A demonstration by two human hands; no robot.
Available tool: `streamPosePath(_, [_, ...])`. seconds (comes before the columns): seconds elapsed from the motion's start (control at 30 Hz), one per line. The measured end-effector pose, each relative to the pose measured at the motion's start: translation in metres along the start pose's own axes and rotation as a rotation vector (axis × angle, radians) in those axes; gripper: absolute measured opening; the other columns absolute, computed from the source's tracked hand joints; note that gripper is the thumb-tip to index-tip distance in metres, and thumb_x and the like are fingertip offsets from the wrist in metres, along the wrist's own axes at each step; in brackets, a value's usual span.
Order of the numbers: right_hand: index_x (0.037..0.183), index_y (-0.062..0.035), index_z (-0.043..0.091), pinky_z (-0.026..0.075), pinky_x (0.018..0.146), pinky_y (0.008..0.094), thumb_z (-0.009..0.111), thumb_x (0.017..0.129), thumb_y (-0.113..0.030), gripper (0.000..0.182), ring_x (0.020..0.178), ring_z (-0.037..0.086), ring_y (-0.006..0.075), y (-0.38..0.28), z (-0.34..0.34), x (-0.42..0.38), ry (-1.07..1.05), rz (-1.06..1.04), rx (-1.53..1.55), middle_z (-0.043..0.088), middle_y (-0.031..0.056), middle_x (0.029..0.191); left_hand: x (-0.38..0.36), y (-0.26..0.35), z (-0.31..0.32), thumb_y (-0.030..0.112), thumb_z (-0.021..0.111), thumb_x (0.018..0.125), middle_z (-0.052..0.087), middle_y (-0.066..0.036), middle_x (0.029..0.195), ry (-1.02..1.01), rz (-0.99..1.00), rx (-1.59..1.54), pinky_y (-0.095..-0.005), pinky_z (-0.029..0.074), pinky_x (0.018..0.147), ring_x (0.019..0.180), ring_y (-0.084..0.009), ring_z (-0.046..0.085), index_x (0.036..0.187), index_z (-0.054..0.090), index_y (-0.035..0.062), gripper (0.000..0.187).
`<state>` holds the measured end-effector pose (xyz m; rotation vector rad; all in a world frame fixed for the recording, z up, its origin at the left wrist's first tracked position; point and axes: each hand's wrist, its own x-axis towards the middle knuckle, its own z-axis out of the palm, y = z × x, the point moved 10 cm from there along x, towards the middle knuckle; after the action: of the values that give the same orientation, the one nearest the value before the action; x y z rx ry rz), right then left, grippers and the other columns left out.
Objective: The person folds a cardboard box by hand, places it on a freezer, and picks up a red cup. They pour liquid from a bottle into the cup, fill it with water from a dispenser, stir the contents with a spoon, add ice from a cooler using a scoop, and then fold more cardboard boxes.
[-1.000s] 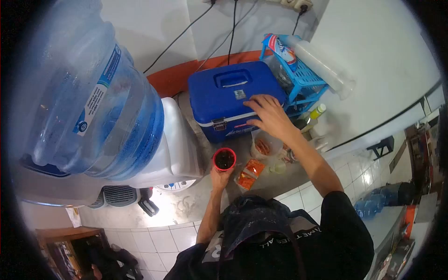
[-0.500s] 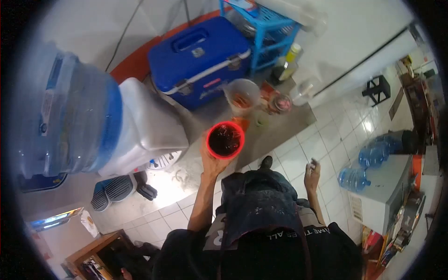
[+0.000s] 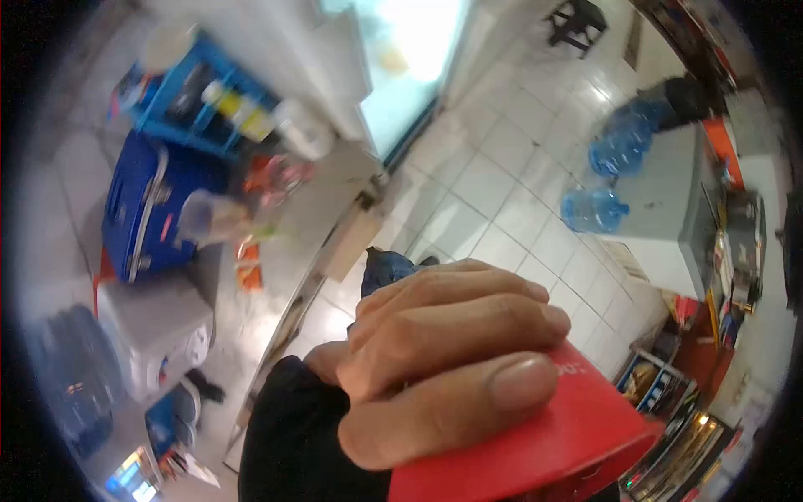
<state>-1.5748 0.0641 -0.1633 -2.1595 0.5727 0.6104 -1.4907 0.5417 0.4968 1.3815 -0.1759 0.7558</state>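
left hand [image 3: 443,360] raised close to the camera, fingers curled tight around red cup [image 3: 535,443], cup's rim and contents cut off, right hand unseen

Red plastic cup [image 3: 535,443], raised very close to the camera, tilted, wrapped by fingers [image 3: 443,368], contents hidden.

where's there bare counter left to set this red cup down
The hand grips the red cup close to the camera. The steel counter looks bare along its front edge toward the white floor tiles. It is crowded by the blue cooler, the blue rack and the small tubs between, all blurred.
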Motion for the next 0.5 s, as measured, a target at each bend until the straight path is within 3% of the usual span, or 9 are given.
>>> streamPosePath(0.07, [0.130,0.0011,0.054,0.056,0.078,0.0372,0.066,0.090,-0.022,0.048,0.085,0.070,0.0314,-0.037,-0.027,0.027,0.095,0.028,0.021,0.064,0.0228,0.115,0.018,-0.008,0.049,0.043,0.055,0.098,0.062,-0.019,0.107,-0.045,0.066,-0.037,-0.0512,0.057,0.081,0.093,-0.0403,0.067,0.140,0.049,0.0164,0.049])
streamPosePath(0.17, [0.130,0.0003,0.055,0.056,0.085,0.0406,0.067,0.092,-0.024,0.047,0.112,0.063,0.0319,-0.106,-0.071,0.060,0.286,-0.199,0.000,0.061,0.0254,0.122,0.043,-0.030,0.106,0.037,0.057,0.100,0.063,-0.016,0.108,-0.061,0.147,-0.024,-0.0473,0.058,0.082,0.092,-0.0365,0.068,0.137,0.050,0.0148,0.045])
streamPosePath(0.2, [0.130,0.0003,0.055,0.056,0.085,0.0406,0.067,0.092,-0.024,0.047,0.112,0.063,0.0319,-0.119,-0.079,0.065,0.316,-0.177,0.015,0.061,0.0254,0.122,0.061,-0.036,0.121,0.028,0.075,0.087,0.069,-0.010,0.099,0.043,0.015,0.075,-0.0453,0.060,0.083,0.086,-0.0294,0.072,0.107,0.054,0.0158,0.032])
streamPosePath(0.27, [0.130,-0.0009,0.056,0.056,0.085,0.0421,0.067,0.092,-0.025,0.046,0.109,0.064,0.0333,-0.145,-0.094,0.080,0.321,-0.166,0.081,0.060,0.0248,0.126,0.087,-0.061,0.160,0.027,0.077,0.085,0.069,-0.011,0.098,-0.079,0.042,-0.059,-0.0442,0.060,0.082,0.085,-0.0288,0.072,0.108,0.054,0.0150,0.034])
streamPosePath(0.37, [0.129,-0.0020,0.057,0.055,0.084,0.0428,0.066,0.092,-0.026,0.044,0.102,0.067,0.0330,-0.141,-0.101,0.107,0.297,-0.122,0.217,0.064,0.0242,0.119,0.130,-0.102,0.214,0.027,0.079,0.083,0.068,-0.013,0.098,-0.190,0.034,-0.157,-0.0425,0.060,0.079,0.083,-0.0279,0.071,0.109,0.055,0.0138,0.038])
streamPosePath(0.43, [0.128,-0.0026,0.058,0.055,0.083,0.0434,0.065,0.093,-0.026,0.042,0.098,0.068,0.0336,-0.091,-0.087,0.126,0.146,0.090,0.234,0.068,0.0216,0.108,0.161,-0.131,0.244,0.027,0.081,0.082,0.068,-0.014,0.098,-0.234,0.016,-0.205,-0.0414,0.060,0.078,0.083,-0.0272,0.071,0.109,0.056,0.0130,0.040])
streamPosePath(0.47, [0.127,-0.0023,0.059,0.055,0.085,0.0437,0.064,0.094,-0.026,0.041,0.097,0.069,0.0340,-0.078,-0.087,0.133,0.265,-0.115,-0.020,0.071,0.0197,0.103,0.177,-0.145,0.261,0.027,0.082,0.081,0.068,-0.015,0.098,-0.257,0.011,-0.228,-0.0409,0.060,0.077,0.082,-0.0269,0.071,0.110,0.056,0.0126,0.041])
streamPosePath(0.5, [0.127,-0.0024,0.059,0.054,0.085,0.0437,0.064,0.094,-0.026,0.041,0.098,0.069,0.0341,-0.044,-0.076,0.142,0.174,0.017,0.036,0.071,0.0197,0.104,0.194,-0.159,0.277,0.027,0.083,0.080,0.068,-0.015,0.097,-0.281,-0.001,-0.247,-0.0403,0.060,0.076,0.082,-0.0266,0.071,0.110,0.056,0.0122,0.043])
